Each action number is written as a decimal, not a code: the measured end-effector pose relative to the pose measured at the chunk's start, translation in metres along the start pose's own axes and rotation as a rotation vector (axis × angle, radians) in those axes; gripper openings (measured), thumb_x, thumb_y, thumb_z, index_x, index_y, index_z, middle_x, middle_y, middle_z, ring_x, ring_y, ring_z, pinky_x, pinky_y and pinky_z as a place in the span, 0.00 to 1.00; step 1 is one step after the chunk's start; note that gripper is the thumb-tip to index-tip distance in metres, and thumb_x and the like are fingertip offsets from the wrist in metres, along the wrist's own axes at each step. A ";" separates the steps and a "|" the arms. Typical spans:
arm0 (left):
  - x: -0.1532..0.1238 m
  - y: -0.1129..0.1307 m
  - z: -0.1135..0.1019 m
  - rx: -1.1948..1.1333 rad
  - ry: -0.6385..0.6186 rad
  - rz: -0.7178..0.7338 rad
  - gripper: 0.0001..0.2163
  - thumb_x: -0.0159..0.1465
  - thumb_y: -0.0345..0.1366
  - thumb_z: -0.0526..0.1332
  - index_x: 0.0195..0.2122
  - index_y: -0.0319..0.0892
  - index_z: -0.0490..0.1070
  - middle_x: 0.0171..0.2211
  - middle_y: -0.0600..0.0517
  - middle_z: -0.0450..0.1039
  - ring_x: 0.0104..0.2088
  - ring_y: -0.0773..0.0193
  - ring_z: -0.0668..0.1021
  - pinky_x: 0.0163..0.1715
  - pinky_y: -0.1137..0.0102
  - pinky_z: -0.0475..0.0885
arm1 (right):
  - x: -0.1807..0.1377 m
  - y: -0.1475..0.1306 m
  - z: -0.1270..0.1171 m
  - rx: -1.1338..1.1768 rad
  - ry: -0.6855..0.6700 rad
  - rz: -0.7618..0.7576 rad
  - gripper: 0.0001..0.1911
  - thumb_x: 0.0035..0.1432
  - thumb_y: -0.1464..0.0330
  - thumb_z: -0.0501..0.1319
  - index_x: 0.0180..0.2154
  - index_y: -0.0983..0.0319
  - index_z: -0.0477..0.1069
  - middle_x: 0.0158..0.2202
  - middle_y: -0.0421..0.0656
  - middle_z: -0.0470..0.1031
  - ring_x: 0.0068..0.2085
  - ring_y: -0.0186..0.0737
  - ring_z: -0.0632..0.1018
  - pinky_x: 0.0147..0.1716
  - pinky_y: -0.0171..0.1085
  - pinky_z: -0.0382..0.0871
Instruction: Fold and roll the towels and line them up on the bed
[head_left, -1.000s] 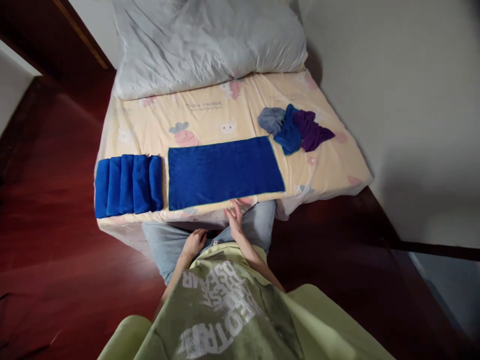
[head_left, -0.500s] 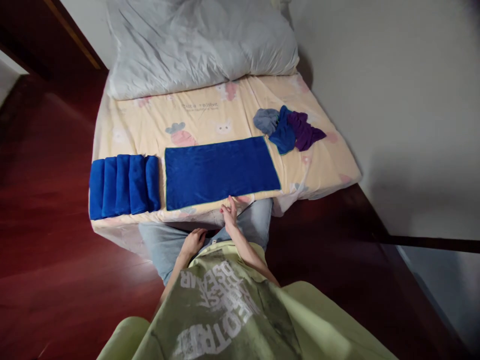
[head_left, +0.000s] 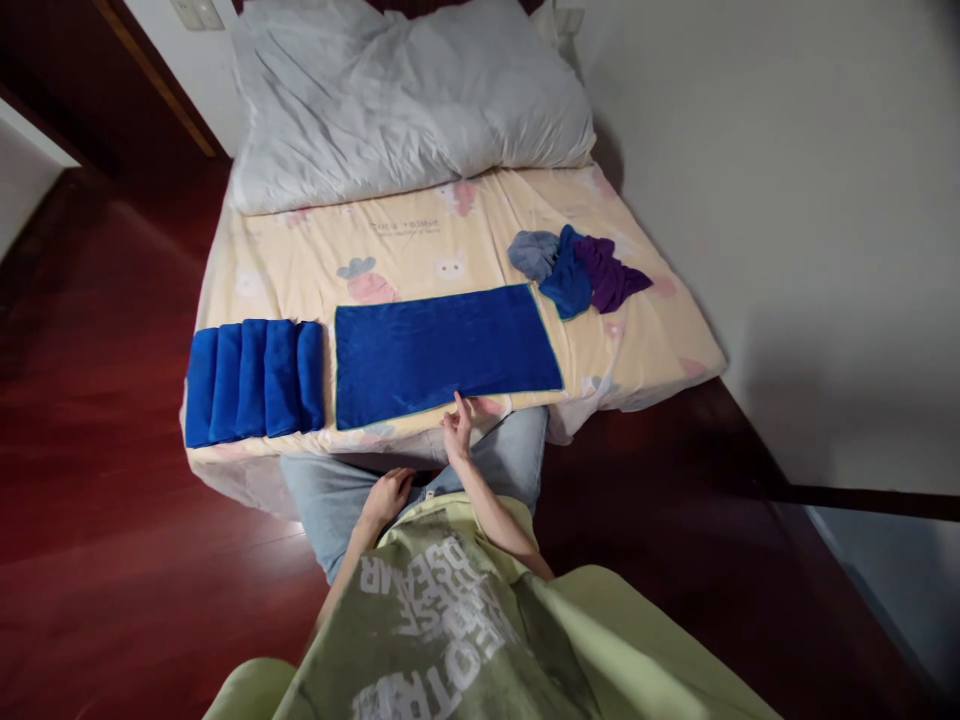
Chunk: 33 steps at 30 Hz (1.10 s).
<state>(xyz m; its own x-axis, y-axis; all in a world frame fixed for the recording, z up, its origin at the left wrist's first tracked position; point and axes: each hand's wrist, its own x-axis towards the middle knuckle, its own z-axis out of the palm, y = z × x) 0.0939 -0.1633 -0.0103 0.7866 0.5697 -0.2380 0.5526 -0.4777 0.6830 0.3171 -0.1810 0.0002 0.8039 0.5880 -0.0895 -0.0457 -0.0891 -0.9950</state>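
Observation:
A blue towel (head_left: 446, 350) with a thin green edging lies spread flat on the bed in front of me. My right hand (head_left: 457, 432) is at its near edge, index finger stretched out to the hem and the other fingers curled; it grips nothing. My left hand (head_left: 390, 494) rests on my lap with its fingers loosely bent, and nothing shows in it. Left of the flat towel, several rolled or folded blue towels (head_left: 253, 382) lie side by side in a row. Crumpled grey cloth (head_left: 533, 255), blue cloth (head_left: 568, 280) and purple cloth (head_left: 609, 275) are heaped to the right.
The bed (head_left: 285, 270) has a pale yellow sheet with rabbit and carrot prints. Along its far side lies a large pale grey pillow or quilt (head_left: 412, 100). A bare wall (head_left: 787, 250) stands to the right, and dark red flooring (head_left: 112, 420) extends on the left.
The camera view has tilted up slightly, so everything sits a little lower. My right index finger is straighter at the towel's hem. The towels and my left hand stay in place.

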 end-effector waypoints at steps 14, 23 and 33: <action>-0.003 0.015 -0.008 0.061 -0.025 -0.036 0.15 0.71 0.35 0.52 0.48 0.45 0.80 0.48 0.46 0.82 0.48 0.56 0.82 0.52 0.64 0.76 | -0.001 0.005 0.008 0.102 0.043 0.119 0.39 0.65 0.54 0.60 0.70 0.69 0.62 0.25 0.32 0.62 0.27 0.34 0.72 0.32 0.33 0.74; 0.117 0.063 -0.115 0.035 0.068 0.165 0.17 0.72 0.40 0.53 0.47 0.41 0.81 0.42 0.45 0.83 0.39 0.59 0.83 0.44 0.68 0.77 | -0.007 0.009 0.002 -0.037 0.302 0.076 0.43 0.62 0.40 0.56 0.52 0.73 0.80 0.26 0.48 0.77 0.25 0.40 0.76 0.30 0.38 0.75; 0.377 0.118 -0.223 0.509 0.110 0.065 0.16 0.66 0.32 0.56 0.46 0.39 0.83 0.46 0.43 0.82 0.47 0.57 0.82 0.51 0.68 0.75 | -0.003 0.013 -0.002 -0.112 0.367 0.168 0.39 0.56 0.35 0.60 0.40 0.65 0.82 0.25 0.47 0.79 0.24 0.40 0.74 0.28 0.38 0.73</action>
<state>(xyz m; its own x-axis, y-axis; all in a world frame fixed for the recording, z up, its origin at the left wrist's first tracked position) 0.3942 0.1439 0.1347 0.8053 0.5818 -0.1140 0.5891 -0.7634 0.2649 0.3148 -0.1854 -0.0119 0.9497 0.2342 -0.2080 -0.1454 -0.2585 -0.9550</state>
